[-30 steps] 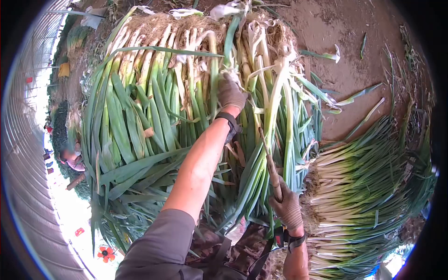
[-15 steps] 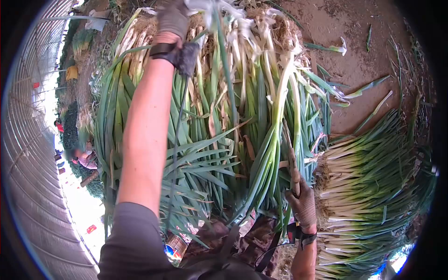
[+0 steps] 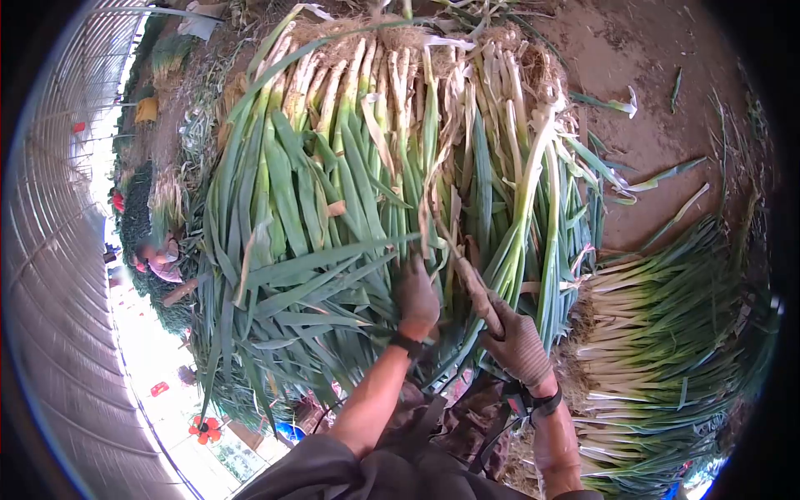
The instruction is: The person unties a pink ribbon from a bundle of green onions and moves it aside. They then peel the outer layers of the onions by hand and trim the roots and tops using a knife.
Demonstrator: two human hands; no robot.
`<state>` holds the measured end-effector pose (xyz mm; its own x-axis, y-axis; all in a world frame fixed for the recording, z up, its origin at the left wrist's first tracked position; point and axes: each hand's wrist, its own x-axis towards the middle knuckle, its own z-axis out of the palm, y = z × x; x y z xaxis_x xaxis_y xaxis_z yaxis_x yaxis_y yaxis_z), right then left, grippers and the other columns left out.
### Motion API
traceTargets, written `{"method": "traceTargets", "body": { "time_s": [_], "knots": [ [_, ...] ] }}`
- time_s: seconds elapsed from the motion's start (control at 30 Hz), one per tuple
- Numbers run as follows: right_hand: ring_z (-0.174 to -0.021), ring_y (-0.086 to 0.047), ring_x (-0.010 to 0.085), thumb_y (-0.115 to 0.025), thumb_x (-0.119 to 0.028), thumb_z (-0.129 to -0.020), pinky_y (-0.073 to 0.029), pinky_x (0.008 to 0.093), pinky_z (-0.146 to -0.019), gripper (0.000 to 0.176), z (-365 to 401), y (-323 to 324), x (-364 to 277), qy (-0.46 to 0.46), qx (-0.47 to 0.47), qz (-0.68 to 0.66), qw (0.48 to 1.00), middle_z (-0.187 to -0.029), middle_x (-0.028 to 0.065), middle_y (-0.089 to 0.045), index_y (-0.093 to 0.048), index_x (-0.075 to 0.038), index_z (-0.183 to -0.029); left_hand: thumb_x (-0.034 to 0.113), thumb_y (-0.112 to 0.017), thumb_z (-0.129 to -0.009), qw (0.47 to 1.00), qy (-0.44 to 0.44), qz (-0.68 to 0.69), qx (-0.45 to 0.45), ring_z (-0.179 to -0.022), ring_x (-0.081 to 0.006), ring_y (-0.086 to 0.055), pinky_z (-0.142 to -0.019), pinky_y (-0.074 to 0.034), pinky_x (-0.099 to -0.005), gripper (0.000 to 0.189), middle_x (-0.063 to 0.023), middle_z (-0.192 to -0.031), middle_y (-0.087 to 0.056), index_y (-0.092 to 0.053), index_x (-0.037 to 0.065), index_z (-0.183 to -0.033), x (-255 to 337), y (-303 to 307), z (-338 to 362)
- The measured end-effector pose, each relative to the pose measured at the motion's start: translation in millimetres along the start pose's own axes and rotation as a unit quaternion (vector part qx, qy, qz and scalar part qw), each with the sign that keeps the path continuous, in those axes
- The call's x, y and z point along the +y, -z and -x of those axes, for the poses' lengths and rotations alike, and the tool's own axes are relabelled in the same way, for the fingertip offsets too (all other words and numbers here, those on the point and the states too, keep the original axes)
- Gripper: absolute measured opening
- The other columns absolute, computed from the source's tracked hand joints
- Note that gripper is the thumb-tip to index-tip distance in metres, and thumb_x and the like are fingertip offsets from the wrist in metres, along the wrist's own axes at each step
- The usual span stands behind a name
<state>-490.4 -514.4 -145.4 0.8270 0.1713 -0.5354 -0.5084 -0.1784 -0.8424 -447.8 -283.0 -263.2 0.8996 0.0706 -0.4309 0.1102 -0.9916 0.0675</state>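
A big pile of green onions (image 3: 333,192) lies in front of me, white roots pointing away, green leaves toward me. My gloved left hand (image 3: 417,296) rests on the leaves near the pile's lower middle, fingers closed into them. My gloved right hand (image 3: 518,343) grips a brown wooden handle (image 3: 477,287) that points up and left into the stalks. Whatever is at the handle's far end is hidden among the onions.
A second heap of green onions (image 3: 667,333) lies to the right, roots toward me. Bare brown soil (image 3: 642,125) with loose leaves is at upper right. Another person (image 3: 158,258) crouches at the left by the greenhouse wall (image 3: 58,275).
My left arm, stretched to the roots at the pile's far end half a second ago, has pulled back to the leaves close to me. My right hand with the handle shifted slightly left.
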Motion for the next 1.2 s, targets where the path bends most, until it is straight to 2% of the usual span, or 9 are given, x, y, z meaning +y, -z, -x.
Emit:
{"method": "traceTargets", "body": {
  "time_s": [0.17, 0.33, 0.47, 0.67, 0.8, 1.0, 1.07, 1.17, 1.2],
  "knots": [
    [-0.086, -0.07, 0.0467, -0.066, -0.011, -0.08, -0.058, 0.0456, -0.077, 0.068, 8, -34, -1, -0.006, -0.019, 0.075, 0.997, -0.089, 0.0314, -0.067, -0.048, -0.001, -0.145, 0.018, -0.081, -0.079, 0.991, -0.028, 0.054, 0.121, -0.129, -0.0471, -0.051, -0.108, -0.045, -0.0483, 0.087, -0.0311, -0.142, -0.048, -0.035, -0.004, -0.15, -34, 15, 39],
    [-0.099, -0.069, 0.0443, -0.067, -0.008, -0.079, -0.056, 0.0436, -0.084, 0.071, 16, -59, -2, -0.041, -0.058, 0.032, 0.997, -0.1, 0.0307, -0.067, -0.048, -0.006, -0.147, 0.019, -0.088, -0.071, 0.992, 0.039, 0.115, 0.032, -0.137, -0.05, -0.042, -0.116, -0.038, -0.0456, 0.112, -0.0342, -0.15, -0.038, -0.019, -0.008, -0.155, -56, 17, 39],
    [-0.089, -0.066, 0.0491, -0.066, -0.01, -0.082, -0.055, 0.0515, -0.076, 0.068, 18, -58, 8, 0.007, -0.004, 0.009, 1.0, -0.094, 0.0326, -0.066, -0.046, -0.004, -0.146, 0.003, -0.072, -0.079, 0.99, 0.026, -0.028, 0.132, -0.133, -0.0492, -0.046, -0.115, -0.039, -0.0461, 0.084, -0.0368, -0.144, -0.041, -0.026, -0.013, -0.147, -57, -36, 4],
    [-0.097, -0.071, 0.0435, -0.066, -0.008, -0.081, -0.056, 0.0427, -0.084, 0.064, 20, -36, 19, -0.031, 0.054, -0.007, 0.998, -0.101, 0.0293, -0.069, -0.051, -0.001, -0.143, -0.006, -0.055, -0.08, 0.979, 0.055, 0.175, 0.085, -0.116, -0.0475, -0.057, -0.105, -0.044, -0.0475, 0.053, -0.0357, -0.125, -0.057, -0.045, -0.01, -0.132, -67, -35, -23],
    [-0.099, -0.072, 0.041, -0.066, -0.007, -0.081, -0.056, 0.0419, -0.085, 0.064, 27, -28, 14, -0.031, 0.081, -0.009, 0.996, -0.103, 0.0294, -0.069, -0.051, -0.001, -0.143, -0.005, -0.049, -0.081, 0.956, -0.051, 0.239, 0.162, -0.098, -0.045, -0.063, -0.088, -0.05, -0.0477, 0.031, -0.031, -0.105, -0.064, -0.056, -0.005, -0.111, -57, -23, -16],
    [-0.094, -0.074, 0.0344, -0.067, -0.007, -0.082, -0.056, 0.0384, -0.085, 0.065, 53, -23, -17, -0.076, 0.081, 0.023, 0.994, -0.102, 0.0279, -0.07, -0.051, -0.001, -0.144, -0.006, -0.053, -0.077, 0.962, -0.054, 0.268, 0.02, -0.088, -0.0462, -0.06, -0.074, -0.048, -0.0526, 0.018, -0.0253, -0.088, -0.059, -0.057, 0.001, -0.093, 17, 84, 73],
    [-0.096, -0.074, 0.033, -0.067, -0.007, -0.082, -0.056, 0.0373, -0.086, 0.065, 64, -27, -19, -0.054, 0.059, 0.022, 0.997, -0.105, 0.0279, -0.07, -0.05, 0.0, -0.145, -0.003, -0.058, -0.076, 0.939, -0.208, 0.254, 0.1, -0.089, -0.0443, -0.061, -0.075, -0.048, -0.0531, 0.022, -0.0229, -0.092, -0.06, -0.057, 0.003, -0.097, 9, 52, 114],
    [-0.1, -0.073, 0.033, -0.067, -0.005, -0.081, -0.056, 0.0374, -0.085, 0.067, 69, -25, -14, -0.084, 0.076, 0.007, 0.994, -0.107, 0.0277, -0.069, -0.049, 0.0, -0.145, 0.006, -0.067, -0.078, 0.947, -0.248, 0.199, -0.052, -0.095, -0.0438, -0.064, -0.082, -0.052, -0.0528, 0.036, -0.0215, -0.102, -0.064, -0.061, 0.002, -0.114, 6, 25, 161],
    [-0.085, -0.061, 0.0149, -0.069, -0.009, -0.081, -0.053, 0.0332, -0.082, 0.063, 67, -26, -9, -0.123, 0.116, 0.003, 0.986, -0.092, 0.0159, -0.067, -0.053, 0.0, -0.141, 0.007, -0.067, -0.079, 0.952, -0.23, 0.17, -0.104, -0.097, -0.0431, -0.063, -0.082, -0.052, -0.0522, 0.037, -0.0207, -0.103, -0.063, -0.06, 0.003, -0.115, 9, 24, 165]
  ]
}}
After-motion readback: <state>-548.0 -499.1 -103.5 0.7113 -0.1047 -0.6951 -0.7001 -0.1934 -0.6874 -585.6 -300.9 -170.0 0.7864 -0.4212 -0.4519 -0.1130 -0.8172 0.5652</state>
